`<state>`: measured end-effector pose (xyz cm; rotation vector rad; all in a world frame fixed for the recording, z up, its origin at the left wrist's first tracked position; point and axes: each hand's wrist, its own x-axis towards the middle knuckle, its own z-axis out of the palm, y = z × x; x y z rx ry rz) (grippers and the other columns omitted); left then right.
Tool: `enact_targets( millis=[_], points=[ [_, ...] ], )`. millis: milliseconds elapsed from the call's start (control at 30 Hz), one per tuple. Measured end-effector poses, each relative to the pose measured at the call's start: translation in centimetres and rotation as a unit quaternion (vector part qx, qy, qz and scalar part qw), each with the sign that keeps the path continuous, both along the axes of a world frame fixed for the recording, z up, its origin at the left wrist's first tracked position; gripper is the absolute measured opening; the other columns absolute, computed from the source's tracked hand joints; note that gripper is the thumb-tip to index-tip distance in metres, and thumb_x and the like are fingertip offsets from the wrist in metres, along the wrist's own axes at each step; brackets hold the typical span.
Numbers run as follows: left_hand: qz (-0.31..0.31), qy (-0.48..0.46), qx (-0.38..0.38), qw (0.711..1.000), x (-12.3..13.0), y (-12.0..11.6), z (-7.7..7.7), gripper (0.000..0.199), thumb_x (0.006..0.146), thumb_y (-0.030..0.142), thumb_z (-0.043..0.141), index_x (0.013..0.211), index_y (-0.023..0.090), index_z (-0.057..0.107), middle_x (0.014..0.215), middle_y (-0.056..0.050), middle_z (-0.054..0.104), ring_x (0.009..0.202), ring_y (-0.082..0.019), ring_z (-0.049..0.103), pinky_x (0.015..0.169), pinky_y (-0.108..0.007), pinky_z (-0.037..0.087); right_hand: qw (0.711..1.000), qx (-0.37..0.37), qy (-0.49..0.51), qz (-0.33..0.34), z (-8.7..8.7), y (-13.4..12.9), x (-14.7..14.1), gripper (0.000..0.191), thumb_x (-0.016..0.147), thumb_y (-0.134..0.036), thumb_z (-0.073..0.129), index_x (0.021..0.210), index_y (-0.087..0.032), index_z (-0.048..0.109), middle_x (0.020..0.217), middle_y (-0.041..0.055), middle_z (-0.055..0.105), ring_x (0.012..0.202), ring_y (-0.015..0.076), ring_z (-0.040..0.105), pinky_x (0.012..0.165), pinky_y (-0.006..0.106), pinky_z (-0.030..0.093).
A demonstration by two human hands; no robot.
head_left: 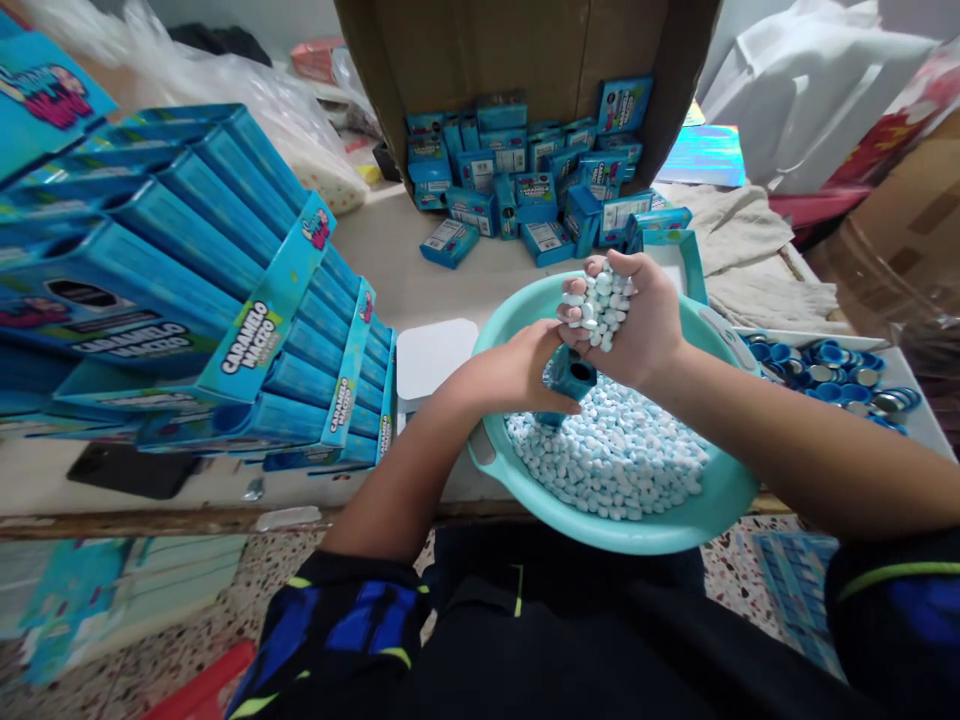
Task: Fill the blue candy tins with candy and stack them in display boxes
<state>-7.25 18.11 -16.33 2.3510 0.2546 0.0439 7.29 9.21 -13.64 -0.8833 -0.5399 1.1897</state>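
My left hand [536, 365] is wrapped round a small blue candy box [574, 372] with a dark round hole in its upper end. Just above it, my right hand [634, 315] is turned palm up, fingers curled round a heap of small white and pale blue candies [604, 305]. Both hands are over a turquoise basin [637, 535], close together. Inside the basin lies a bed of the same loose candies [630, 455].
Blue display cartons packed with boxes [247, 330] are stacked at left. Behind the basin, a cardboard box [525, 50] holds several small blue boxes [532, 190]. A white tray [919, 400] of blue caps stands at right; a white scale [435, 358] sits left of the basin.
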Motion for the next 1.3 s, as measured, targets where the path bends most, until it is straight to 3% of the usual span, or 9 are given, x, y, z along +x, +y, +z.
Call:
enact_targets(
  millis=[200, 300, 433, 500, 567, 667, 833, 1067, 1300],
  points=[
    [0.021, -0.015, 0.023, 0.999, -0.4, -0.3, 0.5, 0.069, 0.069, 0.042, 0.083, 0.126, 0.019, 0.053, 0.129, -0.013, 0.057, 0.115, -0.03, 0.06, 0.095, -0.041, 0.05, 0.999, -0.001, 0.041, -0.01, 0.3, 0.1, 0.2, 0.03, 0.072, -0.045, 0.068, 0.079, -0.026, 0.046, 0.074, -0.0031, 0.052, 0.064, 0.0137, 0.052, 0.051, 0.028, 0.037],
    [0.046, -0.002, 0.043, 0.998, -0.5, -0.7, 0.8, 0.085, 0.06, 0.052, 0.088, 0.129, 0.019, 0.05, 0.127, -0.013, 0.055, 0.115, -0.034, 0.058, 0.093, -0.044, 0.05, 0.996, 0.003, 0.087, -0.01, 0.4, 0.1, 0.3, 0.024, 0.073, -0.041, 0.064, 0.078, -0.025, 0.048, 0.072, -0.0041, 0.053, 0.061, 0.0117, 0.05, 0.05, 0.027, 0.036],
    [0.085, -0.006, 0.041, 0.996, -0.4, -1.0, 1.0, 0.115, 0.051, 0.057, 0.092, 0.144, 0.022, 0.036, 0.136, -0.015, 0.046, 0.128, -0.038, 0.049, 0.096, -0.046, 0.049, 0.999, 0.006, 0.048, -0.026, 0.3, 0.1, 0.6, 0.028, 0.077, -0.05, 0.062, 0.076, -0.025, 0.049, 0.073, -0.0028, 0.052, 0.064, 0.0131, 0.05, 0.052, 0.029, 0.037],
    [0.089, 0.006, 0.033, 0.995, -0.3, -1.0, 1.1, 0.099, 0.052, 0.054, 0.093, 0.133, 0.023, 0.047, 0.131, -0.013, 0.049, 0.122, -0.035, 0.053, 0.093, -0.043, 0.049, 0.999, 0.011, 0.019, -0.033, 0.3, 0.1, 0.7, 0.03, 0.077, -0.051, 0.065, 0.078, -0.026, 0.049, 0.075, -0.0022, 0.053, 0.065, 0.0145, 0.051, 0.052, 0.03, 0.038],
    [0.087, 0.02, 0.037, 0.995, -0.1, -0.9, 1.2, 0.071, 0.055, 0.053, 0.092, 0.108, 0.02, 0.058, 0.116, -0.009, 0.054, 0.107, -0.03, 0.058, 0.085, -0.04, 0.048, 0.999, 0.007, 0.004, -0.036, 0.2, 0.0, 0.8, 0.031, 0.075, -0.05, 0.066, 0.079, -0.026, 0.048, 0.075, -0.0018, 0.052, 0.064, 0.0152, 0.051, 0.051, 0.03, 0.037],
    [0.092, 0.01, 0.056, 0.994, 0.0, -0.8, 1.4, 0.057, 0.061, 0.057, 0.088, 0.089, 0.019, 0.055, 0.102, -0.006, 0.057, 0.093, -0.026, 0.058, 0.074, -0.036, 0.044, 0.999, -0.001, 0.015, -0.04, 0.3, -0.1, 0.8, 0.031, 0.075, -0.049, 0.066, 0.08, -0.025, 0.047, 0.075, -0.0018, 0.052, 0.061, 0.0141, 0.05, 0.049, 0.029, 0.036],
    [0.121, 0.015, 0.039, 0.992, -0.4, -1.1, 1.7, 0.048, 0.072, 0.049, 0.081, 0.097, 0.023, 0.049, 0.09, -0.003, 0.063, 0.081, -0.024, 0.06, 0.065, -0.033, 0.039, 0.999, 0.001, 0.014, -0.045, 0.2, -0.1, 0.9, 0.028, 0.078, -0.047, 0.065, 0.08, -0.025, 0.049, 0.075, -0.0013, 0.052, 0.061, 0.0132, 0.052, 0.05, 0.029, 0.039],
    [0.174, 0.0, -0.006, 0.985, -0.5, -1.5, 2.2, 0.056, 0.073, 0.056, 0.08, 0.109, 0.025, 0.05, 0.089, -0.001, 0.067, 0.079, -0.023, 0.064, 0.063, -0.033, 0.041, 0.997, 0.028, -0.041, -0.068, 0.4, 0.0, 1.0, 0.036, 0.081, -0.058, 0.064, 0.077, -0.024, 0.05, 0.072, -0.0004, 0.051, 0.061, 0.0148, 0.053, 0.051, 0.03, 0.04],
    [0.192, -0.014, -0.005, 0.981, -0.7, -1.8, 2.5, 0.055, 0.074, 0.056, 0.079, 0.11, 0.025, 0.051, 0.087, 0.0, 0.067, 0.076, -0.022, 0.065, 0.062, -0.032, 0.042, 0.996, 0.06, -0.023, -0.065, 0.5, -0.1, 1.1, 0.026, 0.081, -0.045, 0.066, 0.071, -0.022, 0.058, 0.07, 0.001, 0.055, 0.062, 0.0148, 0.052, 0.052, 0.029, 0.041]
  ],
)
